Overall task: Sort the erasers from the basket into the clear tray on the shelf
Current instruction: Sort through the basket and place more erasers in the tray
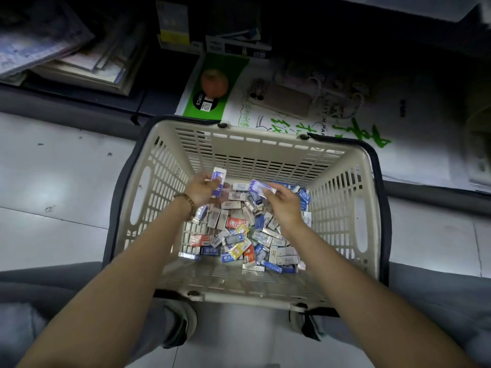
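Note:
A cream plastic basket (342,197) with dark handles stands on the floor between my knees. Several wrapped erasers (239,235) in blue, white, red and yellow lie heaped on its bottom. My left hand (203,189) is inside the basket and grips a purple-and-white eraser (218,179), held upright above the heap. My right hand (283,203) pinches another purple-and-white eraser (259,188) at the far side of the heap. The clear tray is not in view.
Beyond the basket lies a low dark shelf with stacked books (79,65), boxes (172,27), green-printed paper packs (212,86) showing an orange, and a phone (281,99) with a cord. Pale floor tiles (53,181) lie to the left.

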{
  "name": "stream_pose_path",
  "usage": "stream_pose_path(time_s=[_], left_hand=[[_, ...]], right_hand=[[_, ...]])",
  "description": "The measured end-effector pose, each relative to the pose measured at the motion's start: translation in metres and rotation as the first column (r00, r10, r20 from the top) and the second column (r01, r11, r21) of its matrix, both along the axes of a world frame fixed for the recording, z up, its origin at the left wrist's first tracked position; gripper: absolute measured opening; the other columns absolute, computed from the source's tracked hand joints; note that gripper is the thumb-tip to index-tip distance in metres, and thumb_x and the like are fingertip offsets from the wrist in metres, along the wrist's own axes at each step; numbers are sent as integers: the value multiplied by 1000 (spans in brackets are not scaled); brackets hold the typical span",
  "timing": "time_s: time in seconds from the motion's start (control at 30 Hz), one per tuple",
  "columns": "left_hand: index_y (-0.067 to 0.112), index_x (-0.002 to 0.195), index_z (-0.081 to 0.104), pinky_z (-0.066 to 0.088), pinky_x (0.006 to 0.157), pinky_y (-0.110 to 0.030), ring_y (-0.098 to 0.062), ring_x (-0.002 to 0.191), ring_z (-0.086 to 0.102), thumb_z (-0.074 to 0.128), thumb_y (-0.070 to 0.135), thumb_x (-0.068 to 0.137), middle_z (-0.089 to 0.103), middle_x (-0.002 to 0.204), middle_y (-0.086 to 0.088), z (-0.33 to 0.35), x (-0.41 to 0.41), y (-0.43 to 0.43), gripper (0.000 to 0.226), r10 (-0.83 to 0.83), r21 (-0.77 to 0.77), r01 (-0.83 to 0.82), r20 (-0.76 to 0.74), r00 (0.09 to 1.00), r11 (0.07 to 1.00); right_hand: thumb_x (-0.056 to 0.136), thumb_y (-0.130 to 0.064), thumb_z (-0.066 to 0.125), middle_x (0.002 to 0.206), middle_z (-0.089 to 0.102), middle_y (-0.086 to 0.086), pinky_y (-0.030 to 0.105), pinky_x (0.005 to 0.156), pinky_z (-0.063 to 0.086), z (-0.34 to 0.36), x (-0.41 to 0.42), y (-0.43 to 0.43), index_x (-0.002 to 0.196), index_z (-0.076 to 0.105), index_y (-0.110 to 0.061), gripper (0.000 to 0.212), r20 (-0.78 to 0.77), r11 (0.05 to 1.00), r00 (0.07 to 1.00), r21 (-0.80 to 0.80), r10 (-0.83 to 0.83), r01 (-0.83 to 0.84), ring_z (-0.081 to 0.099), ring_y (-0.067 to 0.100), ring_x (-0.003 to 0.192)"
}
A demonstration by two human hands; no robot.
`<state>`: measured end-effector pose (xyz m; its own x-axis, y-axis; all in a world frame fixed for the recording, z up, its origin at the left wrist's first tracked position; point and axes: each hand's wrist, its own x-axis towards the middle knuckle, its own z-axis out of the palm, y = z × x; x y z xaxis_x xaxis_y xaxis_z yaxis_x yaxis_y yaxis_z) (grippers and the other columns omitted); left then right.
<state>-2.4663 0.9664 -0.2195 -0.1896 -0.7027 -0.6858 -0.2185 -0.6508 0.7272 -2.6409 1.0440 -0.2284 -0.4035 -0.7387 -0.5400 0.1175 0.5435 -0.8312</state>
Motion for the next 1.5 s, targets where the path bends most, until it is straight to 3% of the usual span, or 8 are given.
stream_pose_path(time_s=[0.23,0.4,0.57,0.83,0.97,1.17,1.3,1.5], left_hand=[[21,141,38,28,111,-47,-28,131,42,7,83,73,44,143,-9,17,18,-7,97,-483,2,506,301,822,862],[17,108,56,56,67,-23,-7,88,65,50,60,81,62,104,4,2,15,7,50,-487,65,485,18,873,872],[0,110,50,58,59,-26,-19,81,66,61,17,88,61,114,-19,-22,36,0,30,-225,203,219,6,974,954],[-4,125,42,54,49,-20,-19,75,62,65,15,84,58,110,-17,-46,48,-7,50,-122,253,96,91,988,963],[1,114,51,51,49,-18,-13,65,61,62,21,87,59,86,-7,-54,46,-13,35,-81,249,69,38,996,966],[10,90,59,52,51,-20,-6,58,66,61,33,87,67,66,1,-52,45,-10,23,38,270,-21,-57,998,963],[9,85,58,54,53,-21,-8,64,66,59,27,89,65,75,-4,-40,40,-5,19,-7,285,38,-111,994,958],[8,103,52,57,55,-25,-13,78,63,62,34,86,61,86,-5,-7,15,3,32,83,253,-47,-132,988,966]], right_hand=[[91,-10,58,81,64,3,10,58,52,32,14,-23,120,58,2,31,159,943,930,-25,333,-333,61,6,61],[94,-7,53,83,64,3,13,62,54,21,30,-29,121,58,2,29,223,936,910,-60,350,-346,65,4,62],[99,-15,45,115,60,8,21,74,54,-21,4,-37,120,59,-3,28,42,949,964,166,264,-267,59,15,83],[90,-21,61,135,29,14,24,104,30,-77,-16,-40,145,31,-12,63,-320,617,528,449,787,-646,43,28,122],[87,-13,65,132,32,12,32,98,41,-81,-17,-37,136,43,-8,54,-396,623,482,454,781,-637,49,29,114],[82,-12,70,110,56,12,37,77,45,-70,-11,-18,108,44,-12,36,-291,684,619,311,730,-660,54,24,89],[76,-25,77,88,58,2,26,70,41,-55,-25,-21,96,60,-10,29,-389,858,767,287,511,-426,53,17,77],[84,-9,67,80,65,2,22,63,57,-4,-42,-34,97,66,-4,13,58,970,987,181,152,-160,63,10,65]])
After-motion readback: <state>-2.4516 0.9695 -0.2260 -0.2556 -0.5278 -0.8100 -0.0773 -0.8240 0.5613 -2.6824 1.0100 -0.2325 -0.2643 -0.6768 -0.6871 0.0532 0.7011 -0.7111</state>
